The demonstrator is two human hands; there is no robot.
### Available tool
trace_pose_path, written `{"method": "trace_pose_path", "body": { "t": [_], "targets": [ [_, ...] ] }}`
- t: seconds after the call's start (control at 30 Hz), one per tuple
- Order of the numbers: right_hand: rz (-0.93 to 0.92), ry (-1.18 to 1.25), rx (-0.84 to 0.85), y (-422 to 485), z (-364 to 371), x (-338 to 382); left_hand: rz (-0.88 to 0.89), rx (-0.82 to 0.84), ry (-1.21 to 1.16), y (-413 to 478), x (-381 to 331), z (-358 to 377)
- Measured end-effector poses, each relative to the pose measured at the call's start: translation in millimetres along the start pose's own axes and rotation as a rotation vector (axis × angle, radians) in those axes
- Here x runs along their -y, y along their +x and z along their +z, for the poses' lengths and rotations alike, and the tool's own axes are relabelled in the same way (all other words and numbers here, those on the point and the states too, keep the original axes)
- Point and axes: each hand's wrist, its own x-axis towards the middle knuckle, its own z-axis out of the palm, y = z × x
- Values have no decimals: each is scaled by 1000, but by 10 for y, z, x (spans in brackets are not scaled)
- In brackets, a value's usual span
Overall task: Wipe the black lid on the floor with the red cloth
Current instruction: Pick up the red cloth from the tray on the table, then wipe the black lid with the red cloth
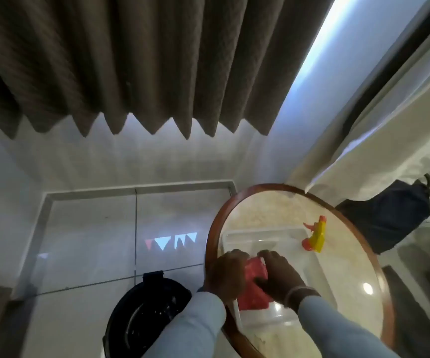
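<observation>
A pale tiled floor point(84, 228) runs under a brown pleated curtain point(131, 60), with a round wood-rimmed table point(358, 257) at the right. Nearest, beside the left sleeve, the black lid point(144, 313) lies on the floor just beside the table's edge, its inner side up and speckled. Above the table, the left hand point(228, 273) and right hand point(281, 273) are both closed on the red cloth point(254, 288), bunching it over a clear plastic tray point(263, 236). Beyond the tray a yellow and orange spray bottle point(314, 237) stands upright, and a dark bag point(389, 215) sits on the floor past the table.

The cloth has not yet reached the lid, so wiping looks still to begin. Risks: a loose bunch could slip as the hands go down past the rim, or a sleeve could drag the light tray off the table. A smooth lid may also slide on the tile under pressure.
</observation>
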Motion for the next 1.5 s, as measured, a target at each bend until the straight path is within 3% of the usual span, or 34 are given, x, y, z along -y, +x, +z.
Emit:
{"method": "trace_pose_path", "body": {
  "t": [0.17,0.3,0.43,0.57,0.63,0.83,0.97,1.07,1.2,1.37,1.5],
  "targets": [
    [172,101,91,128,464,-196,90,192,546,309,147,401],
    [215,204,-24,200,686,-254,158,141,593,338,203,544],
    [294,439,-70,224,688,-262,160,93,383,323,246,555],
    [235,568,-198,119,431,-213,147,28,-112,217,255,350],
    [208,701,-132,50,228,-135,134,-38,-331,131,295,198],
    [47,974,230,-49,-17,491,41,-173,-671,-273,777,-322],
    [-106,1072,253,-60,572,966,-114,-236,-805,-647,1446,-428],
    [-76,1108,315,-102,1215,1297,-201,-295,-822,-907,1925,-287],
    [-69,1012,199,-4,1944,1437,-297,-364,-617,-1172,2652,46],
    [-386,615,-223,152,2507,1224,-137,51,-97,-1554,3517,525],
    [-540,242,-181,68,3189,959,-9,210,175,-1598,3846,843]
  ]
}}
